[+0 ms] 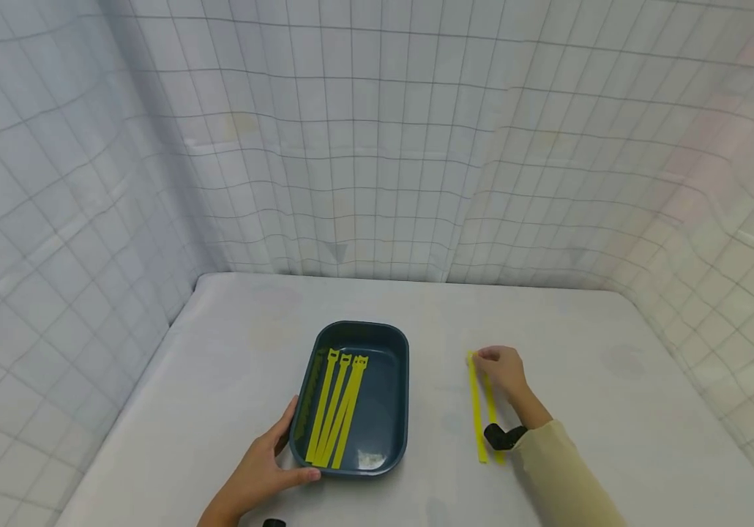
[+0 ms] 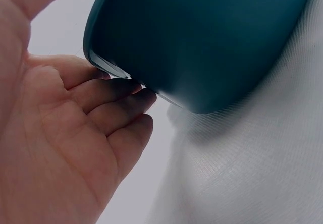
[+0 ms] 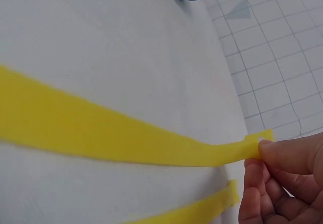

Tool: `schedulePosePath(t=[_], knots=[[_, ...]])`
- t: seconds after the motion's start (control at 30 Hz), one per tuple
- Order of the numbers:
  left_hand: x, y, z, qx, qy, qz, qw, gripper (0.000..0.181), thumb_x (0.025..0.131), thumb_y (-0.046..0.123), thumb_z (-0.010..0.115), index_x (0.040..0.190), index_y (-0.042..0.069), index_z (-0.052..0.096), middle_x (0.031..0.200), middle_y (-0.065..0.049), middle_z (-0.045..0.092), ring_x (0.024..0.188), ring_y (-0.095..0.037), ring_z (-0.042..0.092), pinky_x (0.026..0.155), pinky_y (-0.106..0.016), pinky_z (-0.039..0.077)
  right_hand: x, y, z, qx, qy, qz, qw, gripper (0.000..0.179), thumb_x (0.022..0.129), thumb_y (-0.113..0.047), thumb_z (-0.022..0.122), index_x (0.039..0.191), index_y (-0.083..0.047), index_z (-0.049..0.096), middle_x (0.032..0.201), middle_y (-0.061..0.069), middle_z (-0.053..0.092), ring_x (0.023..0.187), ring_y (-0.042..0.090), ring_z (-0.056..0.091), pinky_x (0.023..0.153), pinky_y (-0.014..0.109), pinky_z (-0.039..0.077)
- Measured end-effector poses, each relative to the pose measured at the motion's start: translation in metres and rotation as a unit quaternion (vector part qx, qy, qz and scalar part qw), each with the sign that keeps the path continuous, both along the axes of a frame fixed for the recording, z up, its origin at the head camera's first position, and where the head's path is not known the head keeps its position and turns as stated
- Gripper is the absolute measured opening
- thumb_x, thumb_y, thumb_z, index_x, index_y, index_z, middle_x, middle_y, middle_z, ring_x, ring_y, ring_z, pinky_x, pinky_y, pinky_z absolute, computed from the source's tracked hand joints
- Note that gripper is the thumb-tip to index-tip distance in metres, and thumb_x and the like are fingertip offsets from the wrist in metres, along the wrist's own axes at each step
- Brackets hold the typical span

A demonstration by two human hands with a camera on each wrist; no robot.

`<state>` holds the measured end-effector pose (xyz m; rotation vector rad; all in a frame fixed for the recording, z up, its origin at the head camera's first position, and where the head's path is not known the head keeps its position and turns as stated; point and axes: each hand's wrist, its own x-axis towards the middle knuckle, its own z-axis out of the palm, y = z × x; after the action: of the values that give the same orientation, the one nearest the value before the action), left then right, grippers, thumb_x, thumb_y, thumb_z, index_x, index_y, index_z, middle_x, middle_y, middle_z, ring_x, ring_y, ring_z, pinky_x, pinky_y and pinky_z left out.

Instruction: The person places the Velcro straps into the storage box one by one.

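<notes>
At the near corner, 7 o'clock, a left hand [image 1: 260, 468], thumb and fingers curved around the dark teal tray [image 1: 383, 402], apparently steadies it. Inside, yellow slotted cable straps [image 1: 323, 410] lie lengthwise, heads toward 12. At the tray's 3 o'clock, the right hand [image 1: 504, 369] pinches a loose strap [image 1: 476, 413] by its head, probably the easiest grip; a second strap [image 1: 490, 402] lies alongside. Beyond hangs a grid-patterned curtain [image 1: 377, 146].
</notes>
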<state>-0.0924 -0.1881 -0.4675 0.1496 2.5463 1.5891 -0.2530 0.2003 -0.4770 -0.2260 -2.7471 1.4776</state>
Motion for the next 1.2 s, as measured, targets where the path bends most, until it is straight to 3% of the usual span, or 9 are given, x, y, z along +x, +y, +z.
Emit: schedulePosePath(t=[0.2, 0.43, 0.53, 0.93, 1.1, 1.2], knots=[[0.0, -0.001, 0.001, -0.003, 0.005, 0.0, 1.0, 0.105, 0.067, 0.029, 0.083, 0.147, 0.01, 0.018, 0.149, -0.011, 0.02, 0.133, -0.027, 0.023, 0.102, -0.043, 0.03, 0.002, 0.001, 0.004, -0.014, -0.008, 0.005, 0.9999, 0.025, 0.084, -0.014, 0.066, 0.097, 0.007, 0.066, 0.089, 0.013, 0.066, 0.074, 0.02, 0.056, 0.06, 0.024, 0.046], [-0.001, 0.0, 0.0, 0.003, -0.001, 0.002, 1.0, 0.105, 0.067, 0.028, 0.083, 0.147, 0.01, 0.018, 0.149, -0.011, 0.02, 0.133, -0.027, 0.023, 0.103, -0.043, 0.03, 0.008, 0.003, 0.016, -0.038, -0.004, -0.005, 0.9992, 0.028, 0.086, -0.017, 0.063, 0.102, 0.007, 0.064, 0.096, 0.016, 0.065, 0.083, 0.023, 0.059, 0.071, 0.031, 0.05], [-0.001, 0.001, -0.001, -0.001, 0.001, 0.003, 1.0, 0.105, 0.067, 0.029, 0.083, 0.147, 0.01, 0.018, 0.149, -0.012, 0.02, 0.133, -0.027, 0.023, 0.102, -0.043, 0.03, 0.01, 0.005, 0.019, -0.038, -0.014, -0.008, 0.9991, 0.029, 0.086, -0.019, 0.064, 0.102, 0.005, 0.064, 0.096, 0.013, 0.065, 0.083, 0.022, 0.058, 0.07, 0.032, 0.05], [-0.003, 0.0, -0.004, -0.007, -0.006, 0.006, 0.9999, 0.107, 0.067, 0.03, 0.083, 0.148, 0.01, 0.016, 0.149, -0.011, 0.019, 0.133, -0.025, 0.023, 0.103, -0.044, 0.029, 0.032, 0.011, 0.048, -0.049, 0.019, 0.034, 0.998, 0.032, 0.087, -0.023, 0.064, 0.105, 0.004, 0.063, 0.099, 0.012, 0.065, 0.088, 0.024, 0.058, 0.084, 0.044, 0.048], [-0.003, 0.0, -0.003, -0.003, -0.01, 0.005, 0.9999, 0.107, 0.067, 0.03, 0.082, 0.148, 0.011, 0.016, 0.149, -0.01, 0.019, 0.133, -0.025, 0.022, 0.103, -0.044, 0.029, 0.042, 0.013, 0.059, -0.058, 0.026, 0.031, 0.9975, 0.035, 0.088, -0.024, 0.064, 0.108, 0.004, 0.062, 0.101, 0.013, 0.064, 0.088, 0.022, 0.059, 0.084, 0.037, 0.049], [-0.002, 0.0, -0.001, -0.002, -0.008, 0.003, 1.0, 0.105, 0.068, 0.029, 0.082, 0.148, 0.01, 0.016, 0.149, -0.011, 0.019, 0.133, -0.027, 0.022, 0.102, -0.044, 0.03, 0.051, 0.016, 0.067, -0.071, 0.037, 0.033, 0.9963, 0.036, 0.088, -0.023, 0.064, 0.109, 0.005, 0.062, 0.102, 0.013, 0.064, 0.086, 0.017, 0.059, 0.08, 0.026, 0.05]])
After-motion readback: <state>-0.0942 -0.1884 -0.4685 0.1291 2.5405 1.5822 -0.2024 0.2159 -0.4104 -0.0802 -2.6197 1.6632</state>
